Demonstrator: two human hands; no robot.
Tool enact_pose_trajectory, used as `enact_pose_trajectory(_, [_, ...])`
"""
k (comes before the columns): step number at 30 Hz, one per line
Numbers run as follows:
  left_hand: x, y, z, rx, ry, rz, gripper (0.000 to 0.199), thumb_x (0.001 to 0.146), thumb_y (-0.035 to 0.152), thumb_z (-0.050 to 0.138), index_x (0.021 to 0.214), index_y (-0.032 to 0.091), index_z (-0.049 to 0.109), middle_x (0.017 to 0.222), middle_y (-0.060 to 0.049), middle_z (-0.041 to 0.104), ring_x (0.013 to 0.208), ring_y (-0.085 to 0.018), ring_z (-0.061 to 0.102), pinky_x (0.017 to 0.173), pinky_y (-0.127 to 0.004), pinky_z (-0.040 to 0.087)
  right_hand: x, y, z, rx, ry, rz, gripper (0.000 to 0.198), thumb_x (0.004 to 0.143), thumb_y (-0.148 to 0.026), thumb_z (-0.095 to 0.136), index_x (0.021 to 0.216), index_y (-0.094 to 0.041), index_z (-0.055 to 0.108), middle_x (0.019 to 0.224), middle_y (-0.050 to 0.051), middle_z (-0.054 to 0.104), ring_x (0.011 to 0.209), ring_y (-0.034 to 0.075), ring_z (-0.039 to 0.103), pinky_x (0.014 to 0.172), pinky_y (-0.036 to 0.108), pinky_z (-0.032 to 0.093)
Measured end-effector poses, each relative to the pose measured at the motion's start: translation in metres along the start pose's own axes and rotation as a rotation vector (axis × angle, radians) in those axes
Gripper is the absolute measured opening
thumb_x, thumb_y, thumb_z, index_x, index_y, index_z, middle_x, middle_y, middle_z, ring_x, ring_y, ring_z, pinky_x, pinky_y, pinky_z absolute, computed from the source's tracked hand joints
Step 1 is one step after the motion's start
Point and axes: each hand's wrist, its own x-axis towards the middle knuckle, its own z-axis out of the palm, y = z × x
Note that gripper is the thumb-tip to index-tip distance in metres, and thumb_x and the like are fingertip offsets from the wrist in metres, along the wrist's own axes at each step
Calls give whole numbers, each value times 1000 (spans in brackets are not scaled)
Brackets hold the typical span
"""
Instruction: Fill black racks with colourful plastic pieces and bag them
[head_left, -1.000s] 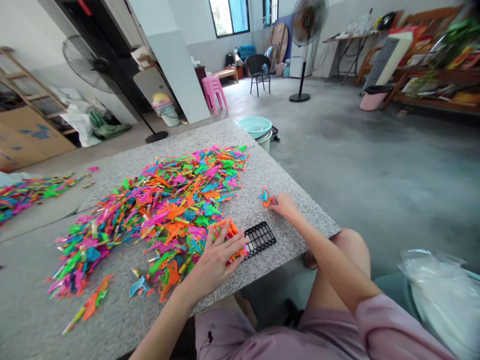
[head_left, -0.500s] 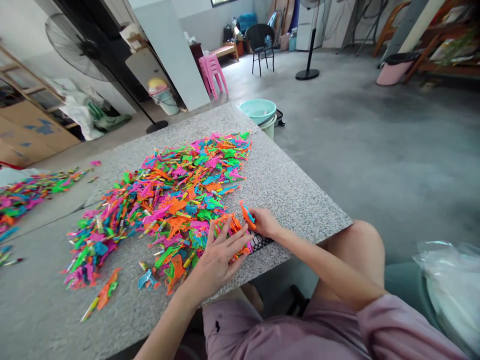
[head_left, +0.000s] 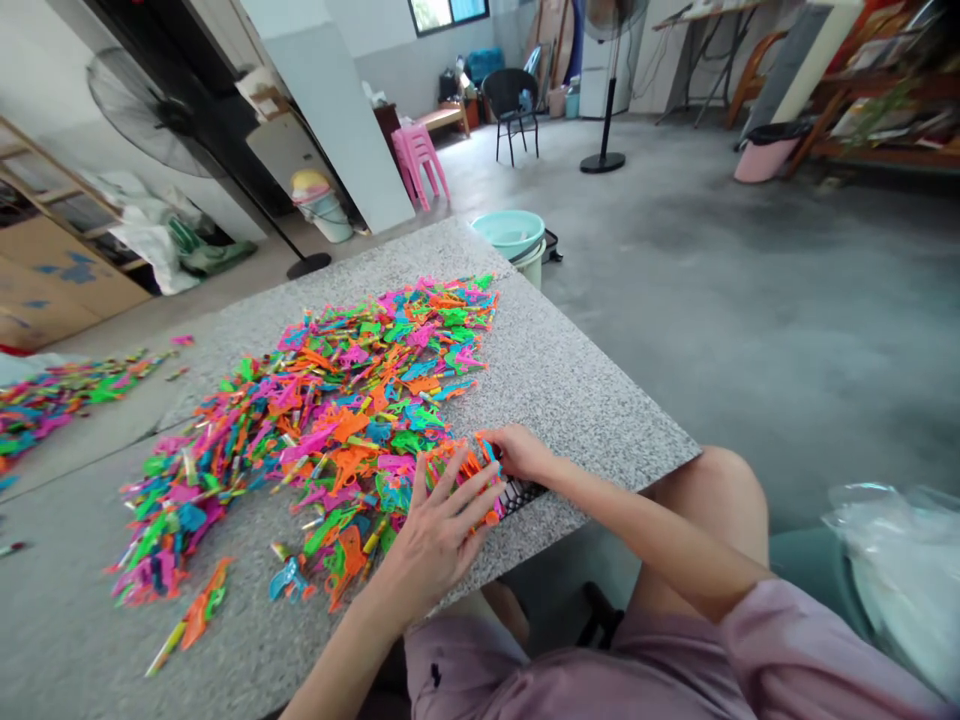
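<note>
Small plastic toy guns in orange, pink, green and blue form a large pile (head_left: pixel 337 430) on the speckled stone table. My left hand (head_left: pixel 439 525) lies with its fingers spread over a packed row of orange pieces (head_left: pixel 469 465) at the pile's near right end. That row stands along a black-patterned holder or strip (head_left: pixel 519 495), mostly hidden under my hands. In my right hand (head_left: pixel 525 455) a blue and orange toy gun (head_left: pixel 488 449) is pinched at the row's right end; its lower part is hidden.
The table (head_left: pixel 600 400) ends at a corner by my right knee. Another pile (head_left: pixel 82 390) of coloured pieces lies at the far left. A turquoise basin (head_left: pixel 510 232) stands past the far edge. At my right is a bin (head_left: pixel 810 570) with clear plastic bags.
My right hand has brought the blue and orange toy gun down and left against the row. My left hand stays on the row. The view has tilted up slightly.
</note>
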Motion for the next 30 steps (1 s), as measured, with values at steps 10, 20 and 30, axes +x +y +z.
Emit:
enact_pose_trajectory(10, [1, 0, -9, -62, -119, -25, 45, 98, 20, 47, 142, 29, 46, 143, -3, 56, 149, -27, 23, 116, -67, -6, -7, 19, -3, 344, -24, -28, 19, 67, -5, 68, 78, -16, 58, 73, -4, 66, 63, 9, 55, 59, 18, 38])
enact_pose_trajectory(20, [1, 2, -11, -24, -153, -2, 52, 94, 15, 50, 144, 27, 43, 143, -1, 56, 150, -28, 14, 117, -64, -12, -23, 21, 1, 379, 27, -62, 26, 71, -3, 61, 93, -18, 61, 85, -2, 71, 53, 6, 52, 55, 18, 40])
enact_pose_trajectory(30, [0, 5, -10, -63, -182, -12, 55, 91, 12, 50, 144, 25, 44, 150, 4, 47, 150, -30, 16, 116, -66, -14, -31, 23, 6, 69, 2, -276, 16, 97, -21, 45, 107, -20, 58, 90, 5, 67, 76, 14, 64, 68, 24, 46])
